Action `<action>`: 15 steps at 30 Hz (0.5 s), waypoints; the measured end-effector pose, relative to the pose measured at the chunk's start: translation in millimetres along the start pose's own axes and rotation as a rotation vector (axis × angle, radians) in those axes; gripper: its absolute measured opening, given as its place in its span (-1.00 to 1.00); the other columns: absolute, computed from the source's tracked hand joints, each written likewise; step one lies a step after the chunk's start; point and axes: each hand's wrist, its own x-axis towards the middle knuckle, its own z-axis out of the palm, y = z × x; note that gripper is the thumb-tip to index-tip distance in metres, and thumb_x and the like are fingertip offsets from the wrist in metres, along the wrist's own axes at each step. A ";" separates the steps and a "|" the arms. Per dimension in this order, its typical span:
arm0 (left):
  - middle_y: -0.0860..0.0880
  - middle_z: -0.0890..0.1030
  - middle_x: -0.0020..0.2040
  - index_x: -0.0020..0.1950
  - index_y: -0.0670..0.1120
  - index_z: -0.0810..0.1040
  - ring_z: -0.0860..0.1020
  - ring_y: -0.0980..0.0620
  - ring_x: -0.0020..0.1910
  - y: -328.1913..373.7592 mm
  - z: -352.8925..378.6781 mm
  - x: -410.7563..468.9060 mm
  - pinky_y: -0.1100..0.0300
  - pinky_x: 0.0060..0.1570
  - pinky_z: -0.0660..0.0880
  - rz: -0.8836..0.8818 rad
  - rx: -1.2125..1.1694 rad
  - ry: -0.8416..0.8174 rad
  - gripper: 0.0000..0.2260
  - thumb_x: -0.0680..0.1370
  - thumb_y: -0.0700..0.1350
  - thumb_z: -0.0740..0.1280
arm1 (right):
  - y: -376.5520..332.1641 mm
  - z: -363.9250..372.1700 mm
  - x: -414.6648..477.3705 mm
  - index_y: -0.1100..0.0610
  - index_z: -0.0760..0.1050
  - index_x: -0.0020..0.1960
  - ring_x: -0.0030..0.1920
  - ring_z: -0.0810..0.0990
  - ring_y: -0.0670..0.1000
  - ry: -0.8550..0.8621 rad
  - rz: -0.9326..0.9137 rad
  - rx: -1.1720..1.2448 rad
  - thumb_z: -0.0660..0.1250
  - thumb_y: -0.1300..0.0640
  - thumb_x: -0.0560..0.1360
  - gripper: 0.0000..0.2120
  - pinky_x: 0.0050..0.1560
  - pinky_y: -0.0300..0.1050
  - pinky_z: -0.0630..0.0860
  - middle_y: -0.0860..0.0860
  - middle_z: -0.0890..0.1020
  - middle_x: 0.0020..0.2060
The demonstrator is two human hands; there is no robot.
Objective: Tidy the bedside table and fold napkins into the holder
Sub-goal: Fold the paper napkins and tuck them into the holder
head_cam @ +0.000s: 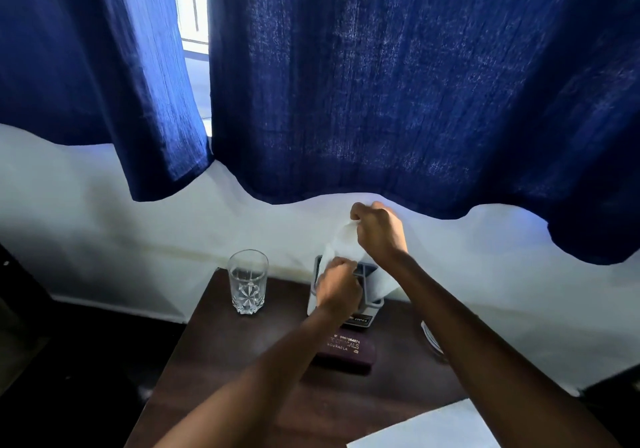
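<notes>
Head view takes in, largest first, the dark blue curtain (381,84) hanging over a pale wall, then the dark wooden table (242,361) beneath it. Taking the grey napkin holder (375,304) at the back of the table as the landmark: a cut-glass tumbler (248,281) stands to its left, well apart; a maroon spectacle case (349,352) lies just in front of it; the rim of a small dish (431,340) peeks out to its right, mostly hidden by the forearm; and a flat white sheet (429,427) rests far in front, at the table's near edge.

A white napkin (341,239) is held above the holder, its lower part running down into or behind the holder's frame; which, I cannot tell. The right hand (377,229) is raised above the holder, wrist bent, fingers clenched on the napkin's top corner. The left hand (337,286) sits lower, directly over the holder's front, knuckles up, fingers pinched on the napkin's lower portion.

The step looks like drawing the napkin taut for a fold or feeding it into the slot. To do it well, keep the two pinches aligned so the paper stays flat, ease tension to avoid tearing, and steady the light holder so it does not tip toward the case.
</notes>
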 end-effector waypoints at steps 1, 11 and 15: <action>-0.07 0.42 0.36 0.28 -0.11 0.47 0.34 -0.11 0.35 -2.5 0.9 4.3 0.06 0.34 0.24 0.035 0.131 -0.030 -0.56 0.43 -0.33 0.13 | 1.0 0.5 0.7 0.18 0.54 -0.07 -0.25 0.48 0.09 -0.008 -0.002 -0.007 0.19 0.36 0.41 -0.80 -0.22 -0.19 0.46 0.14 0.55 -0.19; -0.04 0.61 0.12 0.04 -0.01 0.62 0.53 -0.10 0.13 -40.3 -10.9 23.3 0.03 0.16 0.37 0.107 0.234 0.112 -0.72 0.48 -0.26 0.20 | 14.6 -0.1 -0.4 0.23 0.56 -0.12 -0.19 0.48 0.16 -0.022 -0.033 -0.109 0.12 0.42 0.41 -0.74 -0.25 -0.19 0.31 0.18 0.55 -0.20; -0.05 0.53 0.25 0.12 -0.05 0.61 0.49 -0.08 0.21 -46.6 -12.9 28.7 0.03 0.23 0.36 0.120 0.279 0.177 -0.73 0.50 -0.22 0.24 | 20.9 2.1 -4.6 0.19 0.58 -0.04 -0.15 0.53 0.18 -0.016 -0.004 -0.073 0.13 0.39 0.43 -0.72 -0.18 -0.16 0.41 0.19 0.58 -0.13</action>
